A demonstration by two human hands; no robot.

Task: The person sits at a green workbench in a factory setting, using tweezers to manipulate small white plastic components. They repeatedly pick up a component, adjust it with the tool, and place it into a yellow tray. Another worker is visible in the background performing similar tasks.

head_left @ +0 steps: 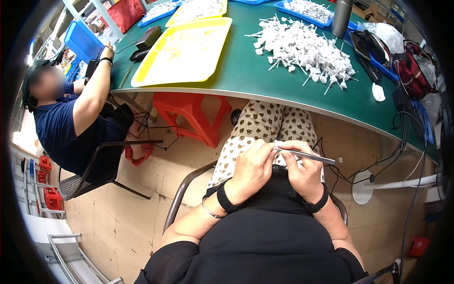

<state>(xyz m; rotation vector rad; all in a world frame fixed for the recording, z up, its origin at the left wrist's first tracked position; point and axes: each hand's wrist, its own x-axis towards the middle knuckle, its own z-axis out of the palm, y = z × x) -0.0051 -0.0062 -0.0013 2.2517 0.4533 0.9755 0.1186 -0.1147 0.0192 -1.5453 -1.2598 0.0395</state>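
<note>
Above my lap, my left hand (253, 166) and my right hand (305, 173) almost meet at the fingertips. A small white piece (278, 145) is pinched in the left fingers, mostly hidden by them. My right hand is closed round a slim silver metal tool (316, 156), its inner tip at the white piece and its other end pointing right. Whether the tool is a knife or tweezers cannot be told. On the green table (241, 78) beyond lies a heap of small white plastic parts (305, 49) with thin stems.
A yellow tray (163, 71) with small bits overhangs the table's front edge. Bags (416, 66) and a dark bottle (342, 19) stand at the right. A red stool (189, 111) is under the table. A co-worker (61, 118) sits at the left. Cables (378, 165) trail right.
</note>
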